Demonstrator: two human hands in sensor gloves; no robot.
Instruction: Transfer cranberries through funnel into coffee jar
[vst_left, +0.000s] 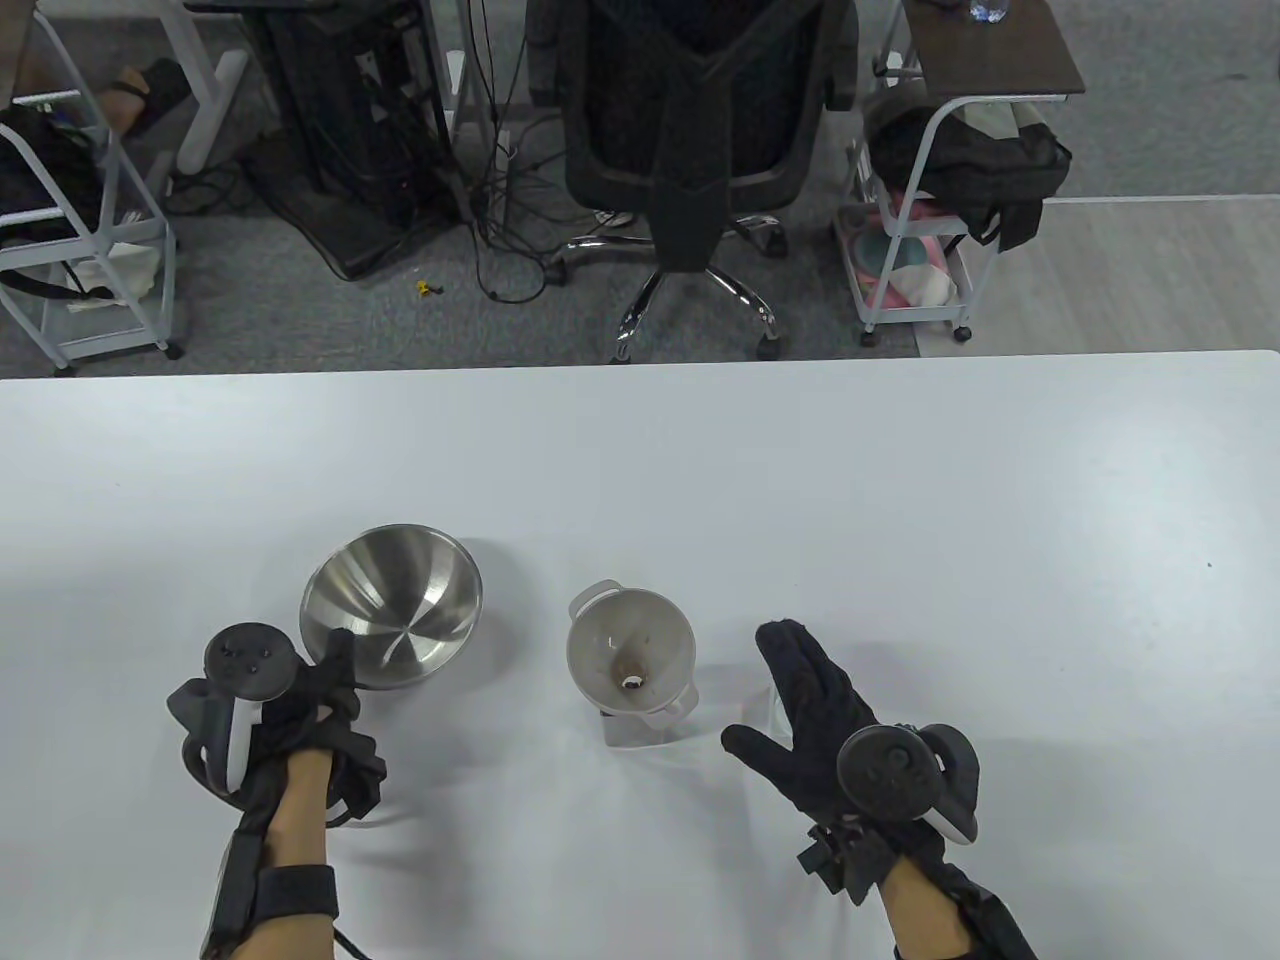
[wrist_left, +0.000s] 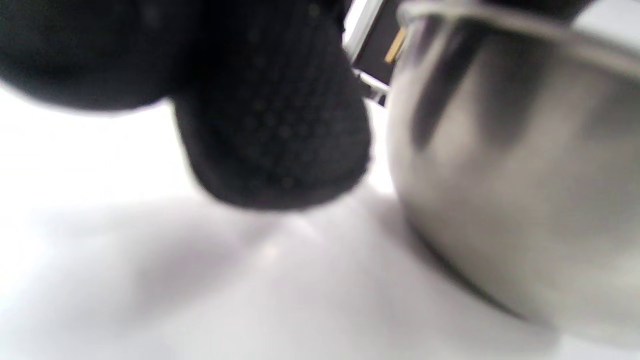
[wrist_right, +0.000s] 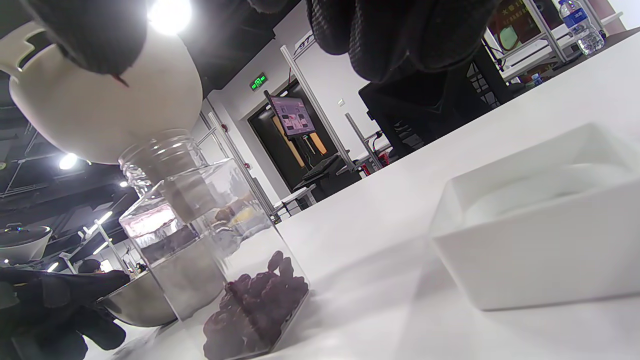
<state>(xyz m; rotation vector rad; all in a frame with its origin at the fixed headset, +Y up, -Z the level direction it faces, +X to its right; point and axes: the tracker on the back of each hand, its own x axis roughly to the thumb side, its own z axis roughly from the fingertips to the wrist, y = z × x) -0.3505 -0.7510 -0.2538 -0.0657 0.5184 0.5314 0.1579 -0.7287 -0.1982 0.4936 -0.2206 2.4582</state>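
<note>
A white funnel sits in the mouth of a clear glass coffee jar. In the right wrist view the jar holds dark cranberries at its bottom, under the funnel. The steel bowl stands left of the funnel and looks empty. My left hand holds the bowl's near rim, one finger over the edge. A gloved finger hangs beside the bowl's outer wall. My right hand is open with its fingers spread, just right of the funnel and holding nothing.
A shallow white square dish or lid lies on the white table close to my right hand. An office chair and wheeled racks stand beyond the table's far edge.
</note>
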